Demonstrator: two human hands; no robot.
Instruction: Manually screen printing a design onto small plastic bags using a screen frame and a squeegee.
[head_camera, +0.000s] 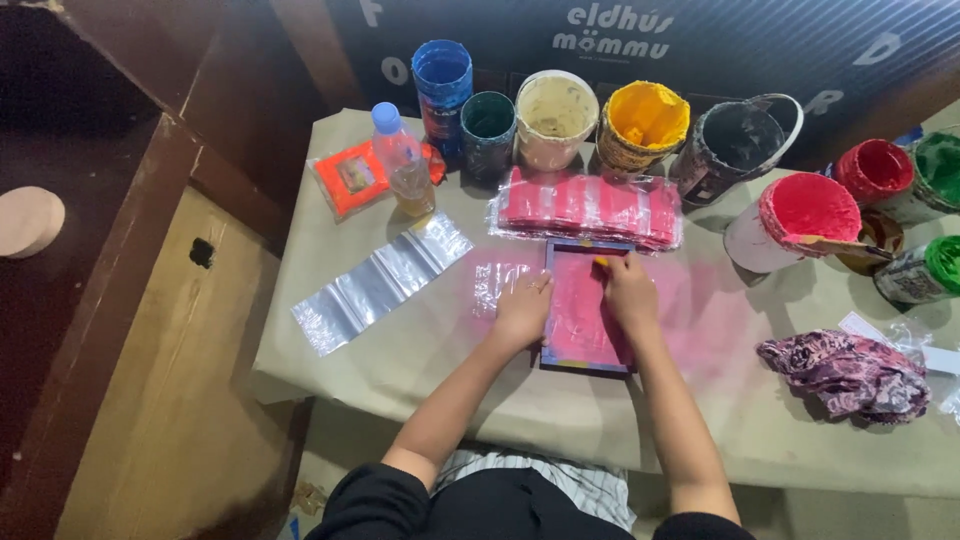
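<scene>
left hand (522, 312) flat, fingers spread on left edge of pink-inked screen frame (588, 308) at table (420, 350) centre, right hand (628, 290) gripping yellow squeegee (601, 262) on the mesh, pink bag stack (590, 208) just behind

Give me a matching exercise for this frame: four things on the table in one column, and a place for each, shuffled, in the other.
Things:
1. screen frame
2. plastic bottle
3. patterned rag
4. yellow paint tub

Places:
A. back row, among the paint tubs
B. under both hands, left hand and right hand
C. right part of the table, near the front
D. back left, beside an orange packet

Pairs: 1-B, 2-D, 3-C, 4-A
</scene>
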